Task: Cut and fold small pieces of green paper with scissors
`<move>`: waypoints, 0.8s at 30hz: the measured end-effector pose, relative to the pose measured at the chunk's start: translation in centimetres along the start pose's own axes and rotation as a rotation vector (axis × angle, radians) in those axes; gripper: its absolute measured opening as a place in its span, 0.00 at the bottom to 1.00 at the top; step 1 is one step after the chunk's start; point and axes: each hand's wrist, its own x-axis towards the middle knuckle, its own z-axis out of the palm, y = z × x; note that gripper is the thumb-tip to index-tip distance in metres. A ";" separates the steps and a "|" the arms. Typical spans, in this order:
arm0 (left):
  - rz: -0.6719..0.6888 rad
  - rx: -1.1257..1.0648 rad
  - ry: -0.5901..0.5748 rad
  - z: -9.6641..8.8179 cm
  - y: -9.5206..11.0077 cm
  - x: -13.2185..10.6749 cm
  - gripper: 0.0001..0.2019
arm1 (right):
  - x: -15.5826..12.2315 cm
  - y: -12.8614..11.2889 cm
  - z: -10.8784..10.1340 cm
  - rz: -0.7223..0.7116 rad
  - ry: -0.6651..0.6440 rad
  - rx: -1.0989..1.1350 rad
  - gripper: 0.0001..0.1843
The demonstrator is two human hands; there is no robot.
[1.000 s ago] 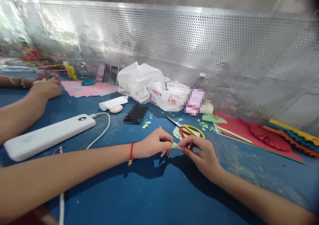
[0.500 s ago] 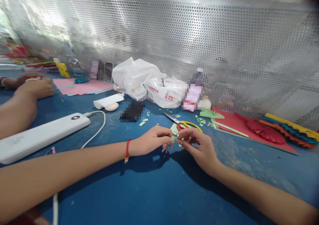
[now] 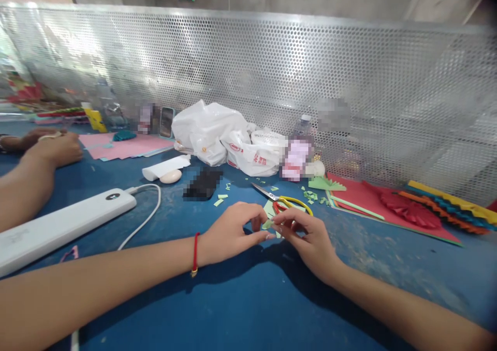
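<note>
My left hand (image 3: 231,232) and my right hand (image 3: 306,239) meet over the blue table (image 3: 248,299), both pinching one tiny green paper piece (image 3: 267,224) between fingertips. A red string bracelet (image 3: 194,254) circles my left wrist. Just behind the hands lie scissors (image 3: 281,200) with yellow and red handles, on a scrap of green paper. Small green paper bits (image 3: 219,201) are scattered around them.
A white power bank (image 3: 58,227) with its cable lies at the left. Another person's hands (image 3: 54,146) rest at the far left by pink paper (image 3: 120,146). White plastic bags (image 3: 225,139), a bottle (image 3: 298,151), red paper (image 3: 388,208) and folded coloured fans (image 3: 446,208) line the perforated metal wall (image 3: 272,82).
Both hands stay together on the green paper piece, with fingers shifted slightly. The camera has tilted a little, so the scene sits lower than half a second ago.
</note>
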 end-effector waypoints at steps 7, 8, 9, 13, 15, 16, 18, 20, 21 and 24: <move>0.086 0.113 0.023 0.1 -0.6 0.0 0.11 | 0.1 0.1 0.0 0.057 -0.016 0.049 0.04; 0.099 0.123 0.025 0.2 -0.6 0.0 0.11 | 0.1 0.1 0.0 0.063 -0.019 0.059 0.04; 0.112 0.129 0.028 0.2 -0.6 0.0 0.11 | 0.1 0.0 0.0 0.066 -0.023 0.068 0.04; 0.139 0.105 0.060 0.3 -0.7 0.0 0.12 | 0.0 -0.3 -0.1 0.095 -0.050 0.119 0.04; 0.123 0.082 0.080 0.2 -0.7 0.0 0.13 | 0.0 -0.3 -0.1 0.136 -0.072 0.170 0.06; 0.112 0.072 0.087 0.2 -0.6 0.1 0.13 | 0.0 -0.2 -0.1 0.158 -0.082 0.194 0.08; 0.102 0.061 0.087 0.1 -0.6 0.1 0.13 | 0.1 -0.1 0.0 0.195 -0.100 0.214 0.12; 0.111 0.066 0.073 0.1 -0.6 0.0 0.13 | 0.2 0.1 0.1 0.213 -0.114 0.188 0.12; 0.116 0.073 0.064 0.1 -0.6 0.0 0.13 | 0.3 0.1 0.1 0.213 -0.120 0.168 0.12; 0.126 0.098 0.040 0.0 -0.5 0.1 0.14 | 0.3 0.2 0.1 0.199 -0.146 0.130 0.10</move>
